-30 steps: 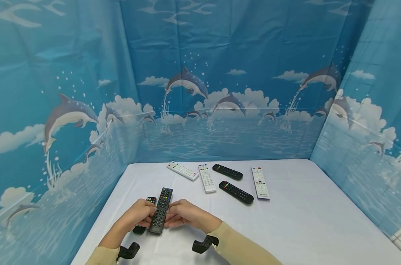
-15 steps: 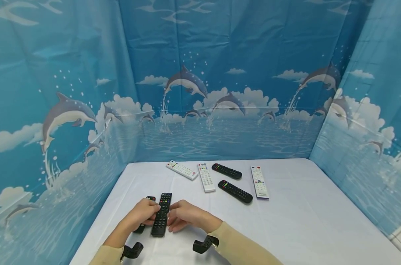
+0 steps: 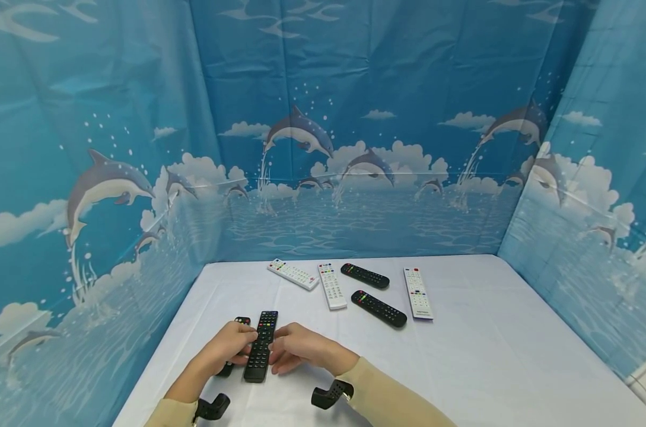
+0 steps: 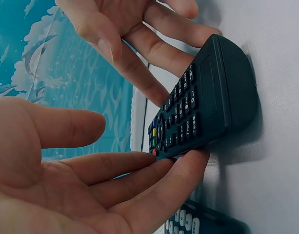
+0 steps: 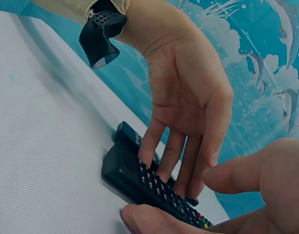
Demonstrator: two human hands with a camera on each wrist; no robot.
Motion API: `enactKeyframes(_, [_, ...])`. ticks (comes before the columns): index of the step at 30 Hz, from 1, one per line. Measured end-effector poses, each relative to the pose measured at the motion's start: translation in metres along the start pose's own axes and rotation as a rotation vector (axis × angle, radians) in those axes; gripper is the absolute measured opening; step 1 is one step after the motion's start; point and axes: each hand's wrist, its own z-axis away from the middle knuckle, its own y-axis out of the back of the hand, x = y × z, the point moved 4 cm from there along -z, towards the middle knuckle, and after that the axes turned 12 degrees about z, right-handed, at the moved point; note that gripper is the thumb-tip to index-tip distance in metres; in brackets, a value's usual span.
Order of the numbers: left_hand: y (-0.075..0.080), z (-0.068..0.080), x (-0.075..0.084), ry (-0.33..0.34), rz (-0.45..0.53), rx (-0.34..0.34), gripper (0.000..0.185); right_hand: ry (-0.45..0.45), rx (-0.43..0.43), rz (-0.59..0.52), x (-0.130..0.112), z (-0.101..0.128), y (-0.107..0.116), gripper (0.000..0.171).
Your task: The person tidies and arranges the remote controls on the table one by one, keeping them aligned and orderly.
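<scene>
A black remote control [image 3: 256, 359] with coloured buttons lies face up on the white table, between my two hands. My left hand [image 3: 228, 347] touches its left side with fairly straight fingertips; the thumb stays off it in the left wrist view. From the right, my right hand [image 3: 301, 347] has its fingertips at the opposite side, its thumb raised clear in the right wrist view. Partly hidden under the left hand lies a second black remote control [image 3: 225, 370], close beside the first. Its light buttons [image 4: 184, 222] show at the bottom of the left wrist view.
Farther back on the white table [image 3: 493, 350] lie a tilted white remote [image 3: 293, 274], another white remote [image 3: 332, 287], two black remotes [image 3: 365, 276], and a white remote [image 3: 418, 294] to their right. A dolphin-print curtain [image 3: 365, 219] borders the table at the back and sides.
The black remote has come down flat onto the table, slightly nearer to me, and both hands have loosened to touch its sides. Over the last half second almost nothing moved.
</scene>
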Motion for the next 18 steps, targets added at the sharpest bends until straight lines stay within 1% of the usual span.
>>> enactKeyframes(12, [0.0003,0.0010,-0.0019,0.010,0.017,-0.001,0.041,0.009,-0.056,-0.001,0.0039,-0.0008,0.0011,0.064])
enactKeyframes(15, [0.0009,0.0022,-0.0003,0.011,0.026,-0.012,0.041,0.007,-0.050,0.007,0.0041,-0.0009,0.0018,0.063])
enactKeyframes(18, [0.0023,0.0028,0.0021,0.000,0.037,-0.033,0.044,0.014,-0.023,0.027,0.0031,-0.0012,0.0057,0.062])
